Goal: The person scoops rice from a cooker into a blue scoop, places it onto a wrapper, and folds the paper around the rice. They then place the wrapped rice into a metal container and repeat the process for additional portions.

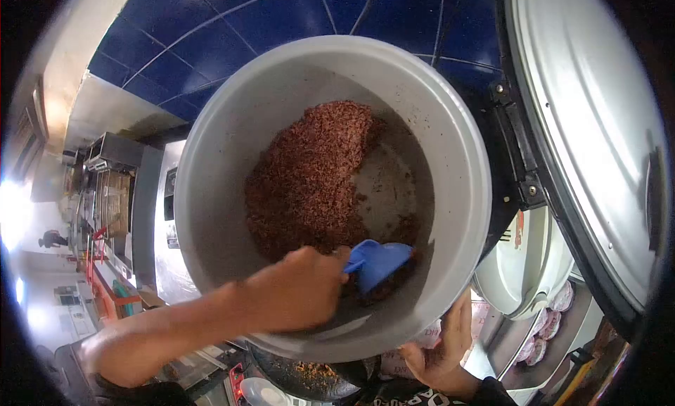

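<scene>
My left hand [313, 283] reaches over the near rim into a large grey pot [211, 135], its fingers wrapped round the handle of a blue scoop [387, 262]. The scoop's blade lies low in the pot, at the near right of its bottom. Cooked reddish-brown rice [316, 167] is heaped on the left and middle of the bottom, with scattered grains to the right. My right hand [446, 339] grips the pot's outer side near the lower right rim, thumb apart from the fingers. What the scoop holds is hard to make out.
An open hinged metal lid [590, 124] stands at the right. Blue tiles [281, 19] rise behind the pot. Below it is a dark pan [309, 385] with food bits. White containers [517, 272] and wrapped packs [538, 339] sit lower right. A kitchen counter [116, 293] runs along the left.
</scene>
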Demonstrator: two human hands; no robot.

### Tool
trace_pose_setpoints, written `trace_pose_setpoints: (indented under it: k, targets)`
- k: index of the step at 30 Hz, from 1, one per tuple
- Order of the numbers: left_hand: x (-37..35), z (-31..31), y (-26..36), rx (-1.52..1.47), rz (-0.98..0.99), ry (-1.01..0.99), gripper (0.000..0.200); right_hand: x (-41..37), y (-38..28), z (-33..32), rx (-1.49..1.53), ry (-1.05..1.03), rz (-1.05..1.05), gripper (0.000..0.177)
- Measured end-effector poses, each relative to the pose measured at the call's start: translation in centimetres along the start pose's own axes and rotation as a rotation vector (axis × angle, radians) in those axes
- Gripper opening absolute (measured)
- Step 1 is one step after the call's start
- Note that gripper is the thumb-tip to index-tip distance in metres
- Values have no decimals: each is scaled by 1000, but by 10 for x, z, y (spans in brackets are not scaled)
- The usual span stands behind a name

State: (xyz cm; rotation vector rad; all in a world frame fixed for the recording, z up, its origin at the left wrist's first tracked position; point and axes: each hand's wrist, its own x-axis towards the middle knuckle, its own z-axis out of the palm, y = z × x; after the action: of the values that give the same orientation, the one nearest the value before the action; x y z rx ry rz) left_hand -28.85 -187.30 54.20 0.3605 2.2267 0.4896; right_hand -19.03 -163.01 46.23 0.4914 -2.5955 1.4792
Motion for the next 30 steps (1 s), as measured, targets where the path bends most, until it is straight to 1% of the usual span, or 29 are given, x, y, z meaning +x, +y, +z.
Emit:
trace_pose_setpoints:
  k: [2, 3, 5, 6, 8, 9, 11, 12, 14, 15, 17, 18, 20, 21, 23, 24, 26, 28, 30]
  targets:
    - [-1, -8, -9, -245, 89, 50, 34, 0, 0, -1, 34, 6, -3, 106]
    - [1, -10, -8, -232, 99, 52, 34, 2, 1, -2, 68, 8, -8, 106]
    - [-2, -8, -4, 63, 154, 391, 51, 2, 1, -5, 49, 2, -27, 108]
    - [-3, -9, 0, 64, 152, 400, 51, 4, 0, -6, 35, -11, -47, 109]
    - [-4, -14, 7, 422, 107, 454, 56, 10, -6, -11, 56, -32, -42, 113]
    - [-6, -13, 7, 420, 105, 456, 56, 11, -8, -12, 73, -53, -23, 117]
    - [-9, -12, 9, 601, 145, 448, 56, 7, -5, -8, 103, -42, -2, 117]
    - [-10, -13, 9, 599, 145, 445, 56, 6, -4, -7, 131, -28, 22, 116]
    - [-13, -20, 7, 593, 235, 486, 58, 7, -5, -7, 131, -24, 19, 117]
    - [-11, -21, 5, 591, 233, 485, 58, 8, -5, -7, 131, -21, 12, 117]
    - [-5, -20, 1, 519, -5, 421, 53, 7, -3, -7, 94, -25, -15, 117]
    - [0, -21, -1, 515, -13, 422, 53, 6, -2, -8, 58, -24, -41, 118]
    - [14, -21, -4, 347, -232, 191, 58, 5, 2, -5, 88, -14, -54, 118]
    - [20, -19, -4, 345, -236, 191, 58, 4, 3, -4, 111, 1, -60, 118]
    - [32, -14, -3, 108, -293, 130, 51, 4, 2, -4, 83, 1, -50, 117]
    - [36, -12, 1, 106, -294, 127, 51, 3, 2, -5, 55, 3, -38, 116]
    - [41, -5, 8, 77, -282, 91, 41, 3, 0, -3, 75, 12, -24, 115]
    - [43, 1, 10, 41, -275, 66, 41, 3, 0, -2, 96, 25, -8, 114]
    - [45, 6, 15, 6, -267, 38, 40, 3, 1, -1, 49, 35, -47, 111]
